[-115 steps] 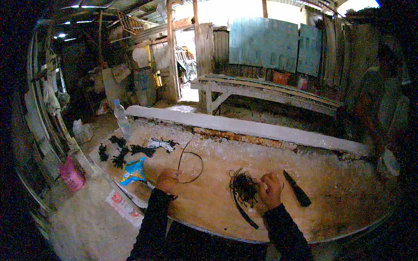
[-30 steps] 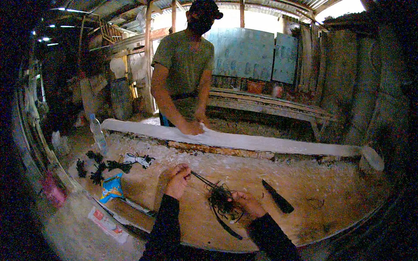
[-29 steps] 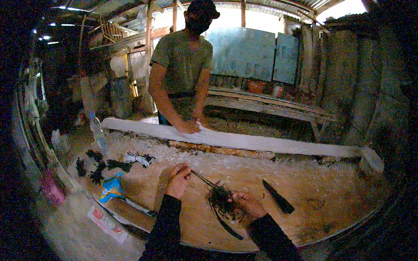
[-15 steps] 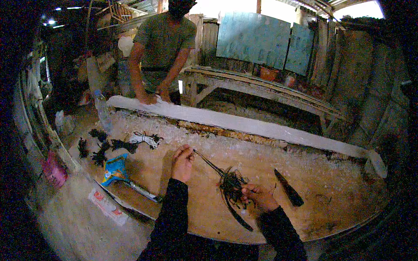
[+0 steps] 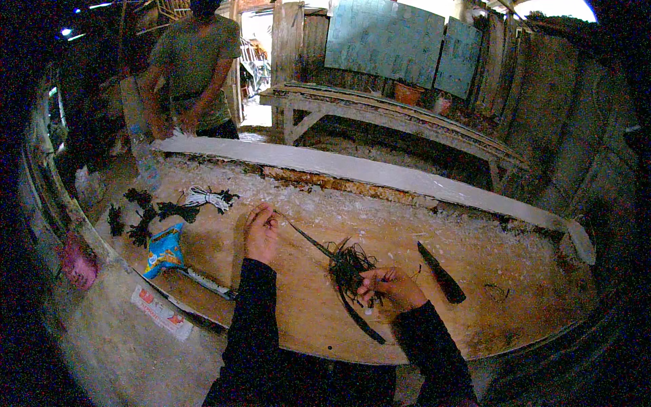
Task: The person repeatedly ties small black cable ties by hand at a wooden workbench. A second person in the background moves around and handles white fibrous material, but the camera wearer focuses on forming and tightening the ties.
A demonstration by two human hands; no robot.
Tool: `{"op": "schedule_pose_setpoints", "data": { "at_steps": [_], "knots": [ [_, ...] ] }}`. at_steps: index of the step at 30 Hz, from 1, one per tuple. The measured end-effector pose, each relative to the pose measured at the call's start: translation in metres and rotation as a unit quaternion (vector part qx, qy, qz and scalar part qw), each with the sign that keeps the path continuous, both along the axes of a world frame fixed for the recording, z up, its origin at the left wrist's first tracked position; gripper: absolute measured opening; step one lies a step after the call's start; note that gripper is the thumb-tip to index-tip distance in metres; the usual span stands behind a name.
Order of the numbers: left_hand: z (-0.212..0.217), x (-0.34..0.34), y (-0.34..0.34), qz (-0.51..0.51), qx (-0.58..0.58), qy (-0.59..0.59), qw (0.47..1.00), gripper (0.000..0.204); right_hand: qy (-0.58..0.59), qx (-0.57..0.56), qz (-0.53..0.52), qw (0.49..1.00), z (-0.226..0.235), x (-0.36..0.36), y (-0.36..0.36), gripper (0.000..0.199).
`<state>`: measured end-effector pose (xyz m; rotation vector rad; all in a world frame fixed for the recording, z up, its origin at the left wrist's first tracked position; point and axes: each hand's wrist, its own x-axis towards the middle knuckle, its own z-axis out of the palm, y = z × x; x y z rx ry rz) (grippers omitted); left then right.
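My left hand [image 5: 262,234] is closed in a pinch on the end of a long dark strand [image 5: 306,237], held taut above the wooden tabletop. The strand runs to a tangled bunch of thin dark strips [image 5: 349,266], which my right hand [image 5: 393,288] grips between thumb and fingers. From under the bunch, a wider curved dark strip [image 5: 365,324] hangs toward the table's near edge. To the right of my right hand lies a dark tapered piece, like a blade [image 5: 441,273]; its exact kind is unclear.
Several small black bundles [image 5: 140,218] and a white tied bundle [image 5: 207,198] lie at left, near a blue packet [image 5: 165,251]. A long pale board [image 5: 352,166] borders the table's far side. Beyond it stand a person [image 5: 193,74] and a wooden bench [image 5: 393,119].
The whole scene has shifted left and slightly up in the picture. Beyond the board, the person has moved left, uncovering a bright doorway. Both my hands keep their holds.
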<state>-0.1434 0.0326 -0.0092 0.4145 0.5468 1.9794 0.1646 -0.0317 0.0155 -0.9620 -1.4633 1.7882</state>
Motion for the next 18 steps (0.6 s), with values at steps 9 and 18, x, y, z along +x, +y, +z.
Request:
{"op": "schedule_pose_setpoints", "data": {
  "at_steps": [9,18],
  "knots": [
    [0.0,-0.012,-0.007,0.01,-0.022,0.038,0.999,0.017,0.06,-0.034,0.016,0.997,0.01,-0.003,-0.008,0.018],
    [0.0,-0.013,-0.003,0.07,-0.008,0.001,0.998,0.028,-0.059,0.068,0.057,0.994,-0.005,0.005,0.006,0.015]
  ]
}}
